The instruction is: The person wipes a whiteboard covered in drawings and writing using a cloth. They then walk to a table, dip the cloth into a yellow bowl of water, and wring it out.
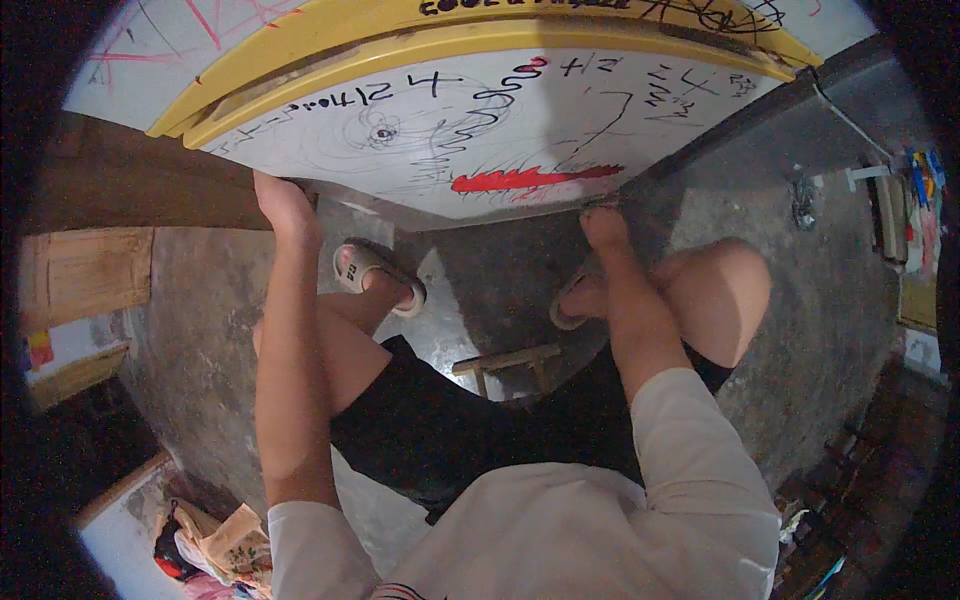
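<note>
Before me stands a white cabinet front (360,180), which looks like a refrigerator with an upper and a lower door. Curved yellow trim (480,37) runs between the two doors. Black pen scribbles and a red marker patch (525,180) cover the lower door. My left hand (285,204) reaches to the door's lower left side, its fingers hidden behind the edge. At the lower right edge is my right hand (604,227), bent inward, its fingertips in shadow. Whether either hand grips the cabinet cannot be made out.
A small wooden stool (510,360) stands on the concrete floor (202,300) between my legs. My sandalled feet, one in a pale slide sandal (360,266), flank the cabinet's base. Wooden furniture (90,270) is at left, bags and cloth (225,547) lower left, shelved items (911,210) right.
</note>
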`<state>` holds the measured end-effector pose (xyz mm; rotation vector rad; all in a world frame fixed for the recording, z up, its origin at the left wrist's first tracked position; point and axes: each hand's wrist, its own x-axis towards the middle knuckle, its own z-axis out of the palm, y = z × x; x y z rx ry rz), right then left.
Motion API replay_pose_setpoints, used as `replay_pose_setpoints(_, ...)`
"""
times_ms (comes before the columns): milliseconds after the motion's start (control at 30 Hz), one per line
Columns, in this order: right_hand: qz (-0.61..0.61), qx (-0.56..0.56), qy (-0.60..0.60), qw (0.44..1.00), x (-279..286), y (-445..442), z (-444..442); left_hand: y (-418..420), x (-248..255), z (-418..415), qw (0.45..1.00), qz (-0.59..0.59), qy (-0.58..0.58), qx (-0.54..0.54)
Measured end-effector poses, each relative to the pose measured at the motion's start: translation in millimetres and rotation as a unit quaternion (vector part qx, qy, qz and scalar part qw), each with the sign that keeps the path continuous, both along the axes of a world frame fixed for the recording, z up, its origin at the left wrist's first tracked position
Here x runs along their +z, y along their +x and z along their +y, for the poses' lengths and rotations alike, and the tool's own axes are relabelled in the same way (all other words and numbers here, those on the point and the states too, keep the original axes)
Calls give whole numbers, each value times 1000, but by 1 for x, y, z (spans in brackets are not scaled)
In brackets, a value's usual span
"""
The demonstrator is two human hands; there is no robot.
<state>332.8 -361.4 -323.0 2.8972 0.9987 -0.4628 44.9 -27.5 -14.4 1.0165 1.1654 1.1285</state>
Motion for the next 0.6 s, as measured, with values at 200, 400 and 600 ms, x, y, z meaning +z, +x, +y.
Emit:
replay_pose_setpoints(200,45,11,19,999,12,-36,25,-6,-4,5,999,16,30,-19)
replay_pose_setpoints(400,69,-9,56,996,19,-72,51,-14,-14,17,998,18,6,-53)
replay_pose_setpoints(600,117,-49,86,988,20,-100,76,-6,-8,11,998,-17,28,-49)
